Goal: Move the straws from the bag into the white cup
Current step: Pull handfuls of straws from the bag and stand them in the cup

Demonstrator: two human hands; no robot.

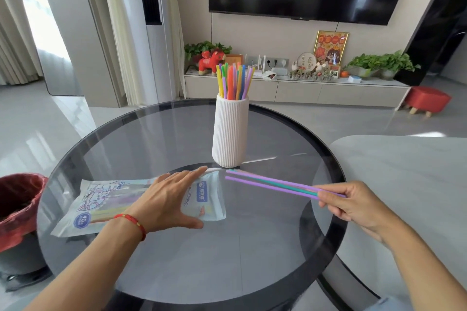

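Note:
A ribbed white cup (229, 131) stands upright near the middle of the round glass table (177, 260), with several coloured straws (233, 81) sticking out of its top. A printed plastic straw bag (101, 203) lies flat on the table's left side. My left hand (168, 199) presses flat on the bag near its open right end, fingers spread. My right hand (353, 203) pinches a few straws (273, 183), purple and teal, at one end. They point left, their free ends just past the bag's mouth, below the cup's base.
A bin with a red liner (17, 207) stands on the floor left of the table. A pale stone table (409, 184) overlaps the right edge. Behind are a low TV cabinet (290, 88) with ornaments and plants, and a red stool (427, 100).

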